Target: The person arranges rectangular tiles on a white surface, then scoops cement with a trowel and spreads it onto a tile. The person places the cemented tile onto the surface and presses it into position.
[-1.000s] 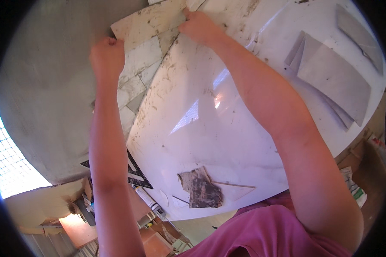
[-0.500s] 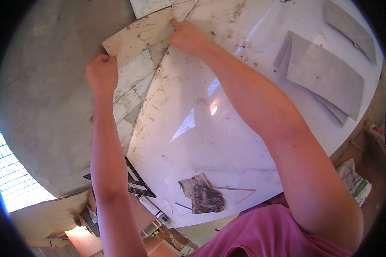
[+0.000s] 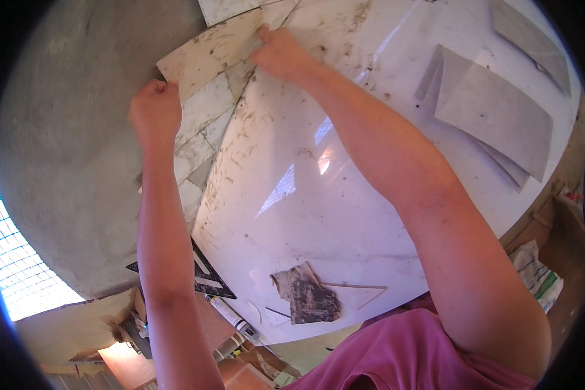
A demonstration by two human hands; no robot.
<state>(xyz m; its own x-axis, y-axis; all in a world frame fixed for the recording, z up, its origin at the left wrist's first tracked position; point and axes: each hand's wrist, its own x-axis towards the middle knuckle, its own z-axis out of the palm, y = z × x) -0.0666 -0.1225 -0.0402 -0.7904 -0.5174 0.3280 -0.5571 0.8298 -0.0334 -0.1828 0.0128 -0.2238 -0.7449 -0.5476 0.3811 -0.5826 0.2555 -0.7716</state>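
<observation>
A cream, dirt-smudged tile [image 3: 205, 52] lies at the far side against the grey wall, on a strip of smaller tile pieces [image 3: 208, 104]. My left hand [image 3: 156, 114] is closed with its fingertips at the tile's near left corner. At the right end, my right hand [image 3: 279, 55] has its fingers curled, one fingertip pressed on the tile's edge. Its palm side is hidden. Both arms reach out across a large white, glossy, dirt-specked slab [image 3: 273, 162].
Grey rectangular sheets [image 3: 494, 114] lie at the right, with another grey sheet [image 3: 533, 45] farther back. Near the front are a black set square [image 3: 211, 276], a ragged dark-stained scrap [image 3: 309, 296], a thin stick [image 3: 354, 286] and a tube [image 3: 231, 315]. A grey wall [image 3: 78, 130] curves along the left.
My left hand and the tile's left corner have shifted very slightly right. My right hand has edged slightly left and up. The rest looks the same.
</observation>
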